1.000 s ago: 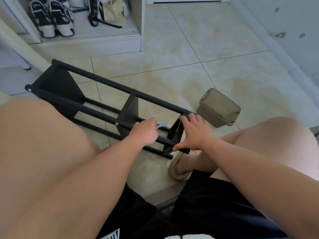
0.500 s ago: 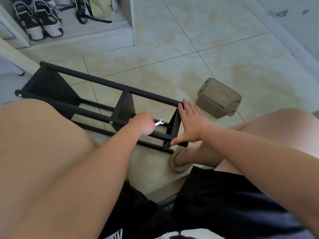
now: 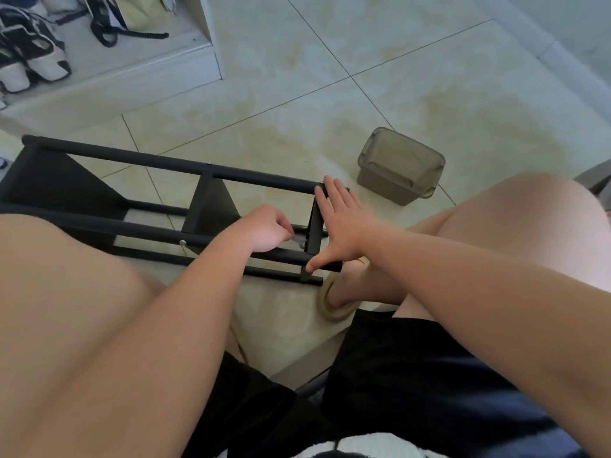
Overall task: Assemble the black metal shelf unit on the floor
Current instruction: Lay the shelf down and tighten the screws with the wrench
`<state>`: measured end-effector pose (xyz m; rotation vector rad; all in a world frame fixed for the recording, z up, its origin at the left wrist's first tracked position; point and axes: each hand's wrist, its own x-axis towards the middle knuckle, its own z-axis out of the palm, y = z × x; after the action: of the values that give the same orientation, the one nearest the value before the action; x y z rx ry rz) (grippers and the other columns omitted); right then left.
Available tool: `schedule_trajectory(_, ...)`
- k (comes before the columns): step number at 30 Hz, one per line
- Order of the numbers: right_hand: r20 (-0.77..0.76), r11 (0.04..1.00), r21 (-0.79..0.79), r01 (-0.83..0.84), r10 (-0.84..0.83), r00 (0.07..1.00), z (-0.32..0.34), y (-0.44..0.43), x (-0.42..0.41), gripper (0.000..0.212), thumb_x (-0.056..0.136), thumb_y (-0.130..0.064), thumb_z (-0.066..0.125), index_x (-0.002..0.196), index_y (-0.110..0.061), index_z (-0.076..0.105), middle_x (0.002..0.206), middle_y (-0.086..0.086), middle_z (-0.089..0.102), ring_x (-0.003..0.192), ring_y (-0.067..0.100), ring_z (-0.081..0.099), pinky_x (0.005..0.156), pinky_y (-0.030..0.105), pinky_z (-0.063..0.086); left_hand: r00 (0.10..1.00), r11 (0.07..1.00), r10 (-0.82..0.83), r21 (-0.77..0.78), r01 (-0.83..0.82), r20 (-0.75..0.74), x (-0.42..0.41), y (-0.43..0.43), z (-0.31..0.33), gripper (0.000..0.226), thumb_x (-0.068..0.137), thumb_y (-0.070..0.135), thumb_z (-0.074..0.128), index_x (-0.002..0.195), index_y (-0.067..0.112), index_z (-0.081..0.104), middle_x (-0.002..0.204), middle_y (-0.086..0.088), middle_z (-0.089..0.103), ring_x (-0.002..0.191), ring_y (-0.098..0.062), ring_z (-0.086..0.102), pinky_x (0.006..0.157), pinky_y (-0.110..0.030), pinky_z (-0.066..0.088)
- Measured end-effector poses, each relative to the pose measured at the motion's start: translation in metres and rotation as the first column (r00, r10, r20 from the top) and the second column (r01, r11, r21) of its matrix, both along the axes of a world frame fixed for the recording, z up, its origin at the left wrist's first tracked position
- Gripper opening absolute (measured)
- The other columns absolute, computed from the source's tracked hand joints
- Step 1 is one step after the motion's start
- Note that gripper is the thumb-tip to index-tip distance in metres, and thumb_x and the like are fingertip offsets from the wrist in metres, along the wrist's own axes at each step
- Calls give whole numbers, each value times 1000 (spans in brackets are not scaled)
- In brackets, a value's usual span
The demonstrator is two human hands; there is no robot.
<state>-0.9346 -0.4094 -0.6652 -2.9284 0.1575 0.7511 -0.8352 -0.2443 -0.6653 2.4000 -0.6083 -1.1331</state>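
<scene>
Since a second before, the left hand (image 3: 264, 229) had carried the wrench (image 3: 297, 241) rightward, up against the end panel (image 3: 314, 239). The shelf (image 3: 148, 160) lay on its side on the floor (image 3: 330, 94), left of centre: black rails (image 3: 264, 178), three dark panels (image 3: 211, 206), mostly joined. The left hand pinched the wrench; the right hand (image 3: 344, 223) lay flat, fingers straight, bracing the panel. This looked like tightening the end fastener; next, the wrench would need seating squarely, the fastener itself being hidden.
</scene>
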Motion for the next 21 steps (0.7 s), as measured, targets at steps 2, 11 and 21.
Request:
schedule_trajectory(2, 6, 1000, 5, 2, -2, 1000, -1, 0, 0, 160, 52, -98, 59, 157, -6, -19, 163, 19, -28, 152, 34, -25, 125, 47, -7, 999, 1000, -8, 3, 8, -38, 1, -4, 0, 20, 94, 25, 58, 80, 38, 65, 92, 13, 63, 85, -4, 55, 74, -29, 41)
schedule_trajectory(11, 25, 1000, 14, 14, -15, 1000, 0, 1, -1, 160, 53, -96, 62, 158, -5, -18, 164, 18, -27, 152, 33, -24, 126, 47, -7, 920, 933, 312, -107, -345, -238, -3, -16, -12, 6, 92, 27, 67, 93, 21, 66, 72, 10, 75, 69, -1, 71, 80, -30, 56)
schedule_trajectory(21, 34, 999, 30, 23, -24, 999, -2, 2, 0, 161, 51, -97, 61, 158, -6, -18, 164, 17, -27, 152, 31, -25, 126, 46, -7, 892, 909, 391, -59, -413, -227, -8, -26, -14, 13, 96, 26, 63, 108, 21, 61, 78, 6, 73, 73, -7, 68, 78, -31, 49)
